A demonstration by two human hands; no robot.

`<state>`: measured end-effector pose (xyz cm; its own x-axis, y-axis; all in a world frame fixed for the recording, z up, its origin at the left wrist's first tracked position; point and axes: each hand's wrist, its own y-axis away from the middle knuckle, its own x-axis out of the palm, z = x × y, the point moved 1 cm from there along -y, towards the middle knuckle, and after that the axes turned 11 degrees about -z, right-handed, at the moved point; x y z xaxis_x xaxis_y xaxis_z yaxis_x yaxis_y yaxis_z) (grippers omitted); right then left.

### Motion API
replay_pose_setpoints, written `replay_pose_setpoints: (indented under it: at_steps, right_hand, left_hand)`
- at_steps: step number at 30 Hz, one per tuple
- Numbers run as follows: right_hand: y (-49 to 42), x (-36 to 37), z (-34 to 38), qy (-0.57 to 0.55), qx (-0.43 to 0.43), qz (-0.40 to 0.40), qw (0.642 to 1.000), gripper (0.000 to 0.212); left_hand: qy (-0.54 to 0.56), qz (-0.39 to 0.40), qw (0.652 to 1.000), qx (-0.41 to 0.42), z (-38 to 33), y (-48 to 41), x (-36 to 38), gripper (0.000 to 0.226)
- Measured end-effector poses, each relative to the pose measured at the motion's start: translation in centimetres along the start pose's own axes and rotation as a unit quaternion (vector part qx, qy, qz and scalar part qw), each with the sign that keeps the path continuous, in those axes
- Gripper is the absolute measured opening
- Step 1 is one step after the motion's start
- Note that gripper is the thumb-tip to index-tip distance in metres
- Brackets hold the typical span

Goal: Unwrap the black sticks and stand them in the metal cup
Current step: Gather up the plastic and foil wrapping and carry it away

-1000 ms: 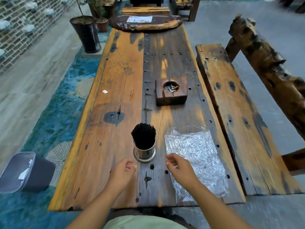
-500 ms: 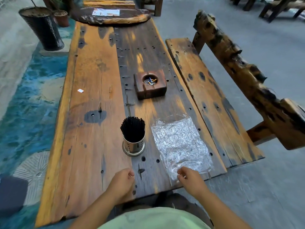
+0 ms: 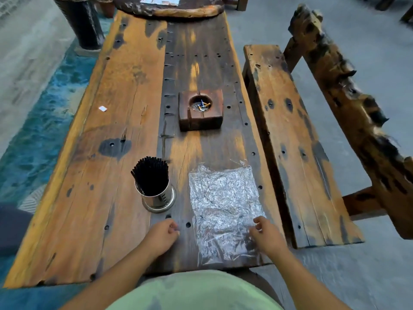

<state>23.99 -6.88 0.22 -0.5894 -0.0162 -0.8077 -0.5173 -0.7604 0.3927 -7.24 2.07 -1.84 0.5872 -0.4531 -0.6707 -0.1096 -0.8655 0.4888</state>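
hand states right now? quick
Left hand: loosely curled, empty, resting on the table.
Right hand: fingers curled over the wrapper; cannot tell if it is gripping it.

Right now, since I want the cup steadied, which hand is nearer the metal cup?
Left. The left hand sits just on the person's side of the metal cup; the right hand is farther right, over the clear wrapper.

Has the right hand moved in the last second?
Yes: the right hand slid rightward over the clear wrapper, from the edge nearest the metal cup to its right side.
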Motion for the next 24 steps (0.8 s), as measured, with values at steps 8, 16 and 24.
replay_pose_setpoints:
  at_steps: [8,16,24]
  right_hand:
    - [-8.4,-3.2,-2.3,-0.021,-0.011,0.013,1.0,0.035]
    - [-12.2,-2.0,-2.4,-0.048,0.039,0.037,0.997,0.029]
    - [-13.2,-0.7,-2.4,-0.115,0.101,0.05,0.987,0.02]
  left_hand:
    - [0.089,-0.051,0.988,-0.119,-4.4,-2.2,3.8,0.028]
    - [0.224,-0.104,0.936,-0.253,-6.2,-4.4,6.0,0.034]
    - [0.288,-0.102,0.914,-0.267,-6.5,-5.6,7.4,0.024]
